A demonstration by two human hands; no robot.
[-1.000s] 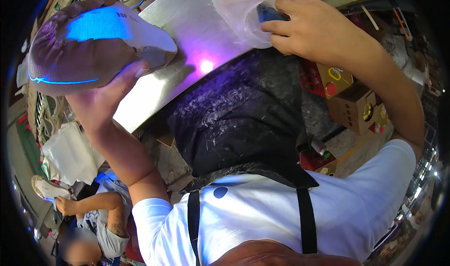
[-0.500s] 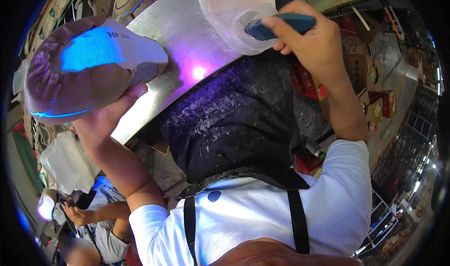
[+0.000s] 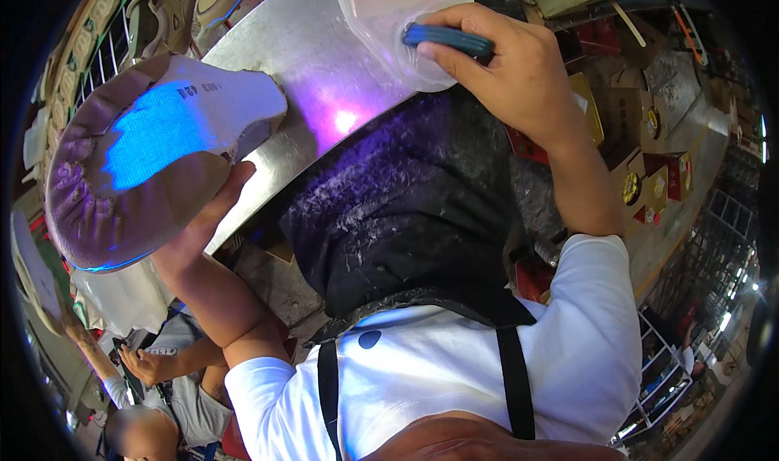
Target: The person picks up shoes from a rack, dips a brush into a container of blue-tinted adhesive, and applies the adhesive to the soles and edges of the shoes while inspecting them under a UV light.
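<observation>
A brown shoe upper (image 3: pixel 122 221), pulled over a last, is held bottom side up at the left. Its pale insole (image 3: pixel 231 100) faces me, lit by a bright blue patch. My left hand (image 3: pixel 203 217) grips it from below near the narrow end; most of the fingers are hidden behind it. My right hand (image 3: pixel 515 67) is closed on the blue handle of a brush (image 3: pixel 450 39). The brush's head is down inside a translucent plastic container (image 3: pixel 365 15), where the bristles cannot be made out.
The container stands on a shiny metal table (image 3: pixel 268 39) with a curved edge in front of me. More shoes (image 3: pixel 162 23) line a rack at the far left. Several boxes (image 3: pixel 633 177) stand at the right. A seated person (image 3: pixel 191 388) is at the lower left.
My right hand has moved left with the brush, which now lies deeper over the container. The shoe upper has tilted, its broad end dropping lower. The seated person's arm has shifted.
</observation>
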